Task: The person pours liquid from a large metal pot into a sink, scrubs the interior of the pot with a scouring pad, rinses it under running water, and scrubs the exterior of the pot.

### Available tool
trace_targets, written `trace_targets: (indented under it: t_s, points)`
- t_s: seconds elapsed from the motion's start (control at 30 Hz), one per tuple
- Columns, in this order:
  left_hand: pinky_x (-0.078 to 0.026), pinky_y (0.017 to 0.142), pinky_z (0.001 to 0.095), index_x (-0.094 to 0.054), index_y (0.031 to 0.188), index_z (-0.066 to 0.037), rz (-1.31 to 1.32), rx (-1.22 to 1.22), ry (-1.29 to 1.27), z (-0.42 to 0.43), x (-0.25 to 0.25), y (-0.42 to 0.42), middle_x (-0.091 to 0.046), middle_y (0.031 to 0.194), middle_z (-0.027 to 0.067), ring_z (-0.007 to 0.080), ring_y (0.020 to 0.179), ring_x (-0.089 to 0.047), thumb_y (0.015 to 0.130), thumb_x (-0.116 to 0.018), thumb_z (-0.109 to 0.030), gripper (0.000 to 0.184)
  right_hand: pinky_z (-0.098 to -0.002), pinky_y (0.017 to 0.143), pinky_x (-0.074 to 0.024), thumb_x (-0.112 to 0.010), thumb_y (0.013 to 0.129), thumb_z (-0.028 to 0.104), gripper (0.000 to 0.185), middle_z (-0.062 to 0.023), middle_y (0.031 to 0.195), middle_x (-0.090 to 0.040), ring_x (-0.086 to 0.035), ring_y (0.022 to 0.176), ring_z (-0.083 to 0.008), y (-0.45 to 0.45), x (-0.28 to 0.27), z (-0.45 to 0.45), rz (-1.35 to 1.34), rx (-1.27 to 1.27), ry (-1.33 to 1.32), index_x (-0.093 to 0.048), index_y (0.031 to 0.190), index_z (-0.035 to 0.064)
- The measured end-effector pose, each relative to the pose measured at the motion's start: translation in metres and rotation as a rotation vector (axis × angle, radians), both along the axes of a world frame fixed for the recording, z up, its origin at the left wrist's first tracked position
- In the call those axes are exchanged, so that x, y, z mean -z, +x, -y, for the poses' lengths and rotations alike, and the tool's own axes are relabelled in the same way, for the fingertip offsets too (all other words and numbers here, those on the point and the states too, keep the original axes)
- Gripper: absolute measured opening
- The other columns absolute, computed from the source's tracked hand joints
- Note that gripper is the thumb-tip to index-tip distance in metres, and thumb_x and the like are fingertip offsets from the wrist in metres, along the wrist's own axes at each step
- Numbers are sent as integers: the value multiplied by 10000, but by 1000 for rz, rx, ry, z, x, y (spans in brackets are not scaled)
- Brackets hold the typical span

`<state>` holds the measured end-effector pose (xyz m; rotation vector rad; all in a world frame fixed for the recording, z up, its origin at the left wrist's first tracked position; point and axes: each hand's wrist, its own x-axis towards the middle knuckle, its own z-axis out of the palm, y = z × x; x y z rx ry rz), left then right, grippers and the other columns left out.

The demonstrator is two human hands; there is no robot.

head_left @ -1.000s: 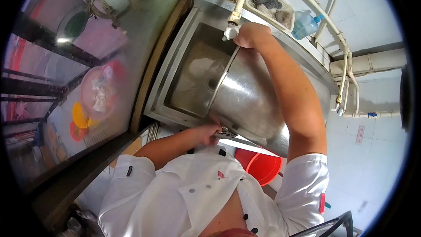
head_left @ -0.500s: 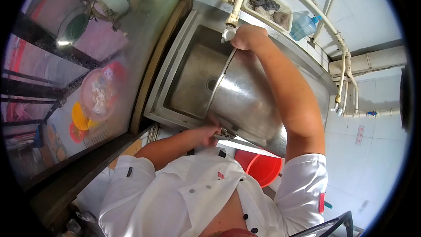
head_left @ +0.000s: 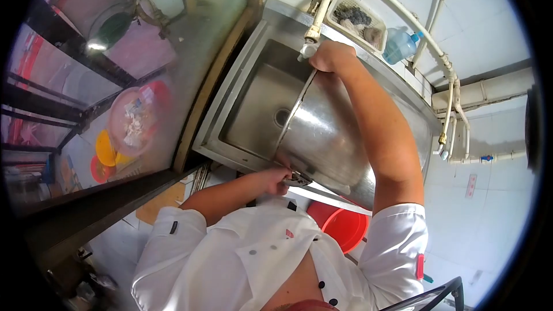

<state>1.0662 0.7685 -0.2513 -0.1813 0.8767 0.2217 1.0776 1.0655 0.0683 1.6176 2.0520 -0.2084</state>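
A large stainless steel panel (head_left: 340,132) lies over the right part of the sink (head_left: 253,103), its left edge slanting down across the basin. At the panel's far end my right hand (head_left: 334,56) is closed around the edge, right beside the white tap (head_left: 309,52); its fingertips are partly hidden. My left hand (head_left: 277,181) is closed at the near end of the panel, where a dark metal fitting (head_left: 298,179) shows beside the fingers. The exposed basin has a round drain (head_left: 282,117) near the panel's edge.
Behind the sink stand a white plastic basket (head_left: 357,20) with dark scrubbers and a blue plastic bottle (head_left: 400,46). Pipes (head_left: 397,6) run along the wall. A red bucket (head_left: 345,230) is below the front edge. A glass partition (head_left: 201,40) borders the left side.
The view has shifted slightly, so everything sits a little differently in the picture. Both hands keep their places at the panel's ends.
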Motion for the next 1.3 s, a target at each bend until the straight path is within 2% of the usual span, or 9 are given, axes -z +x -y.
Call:
trace_targets:
  t_s: [0.13,0.23,0.33,0.4,0.9,0.97,1.13,1.27,1.3]
  points:
    - [-420,465,297,-434,769,-162,-12,-22,13,2,-2,2,-414,681,19,164,533,-447,812,-620,-199,194,-417,940,-515,-602,866,393,477,-114,1239,-688,-651,1159,-302,0,5,0,5,-44,15,-693,1221,88]
    - [-355,408,296,-486,703,-166,-47,-43,-12,3,-2,5,-426,653,-19,145,513,-423,771,-630,-160,159,-413,936,-515,-602,866,398,476,-110,1238,-689,-652,1159,-300,-2,4,1,8,-9,8,-696,1214,88]
    - [-363,409,294,-502,723,-157,-23,-64,-63,4,7,7,-452,661,-18,144,514,-440,782,-626,-160,137,-405,937,-512,-608,863,404,479,-107,1230,-693,-653,1156,-294,-2,0,3,9,15,-4,-694,1212,87]
    - [-449,481,298,-471,792,-153,16,-57,-10,4,11,4,-453,690,18,160,555,-474,798,-624,-192,158,-401,942,-507,-611,863,407,476,-100,1221,-696,-655,1151,-290,0,-2,3,-17,29,12,-695,1207,89]
    - [-447,497,288,-508,808,-162,-54,-161,-63,5,-4,5,-481,760,26,167,618,-473,799,-672,-188,166,-443,919,-522,-586,870,357,438,-86,1234,-694,-653,1158,-284,14,4,1,-29,5,74,-702,1204,98]
    - [-449,497,289,-517,816,-160,-12,-166,-56,11,18,10,-491,767,29,171,622,-480,805,-671,-184,157,-451,912,-525,-584,873,352,429,-77,1237,-694,-653,1159,-281,17,0,4,-33,12,56,-705,1202,105]
    - [-415,477,308,-540,847,-131,-83,-100,-57,13,-9,11,-533,742,10,170,584,-484,833,-640,-191,118,-421,926,-518,-575,888,345,411,-78,1245,-687,-650,1156,-303,39,-28,25,-50,-19,65,-707,1201,114]
    - [-413,497,289,-504,775,-140,-206,-64,97,14,-53,9,-525,719,9,167,619,-490,879,-578,-209,145,-437,946,-510,-601,879,401,447,-92,1264,-673,-638,1165,-309,87,-72,57,-92,-5,145,-703,1197,103]
    - [-412,504,283,-491,753,-143,-251,-65,158,15,-63,10,-524,718,8,163,635,-495,894,-559,-214,172,-431,922,-523,-625,861,409,469,-163,1201,-687,-656,1115,-342,109,-73,55,-175,-7,169,-714,1150,51]
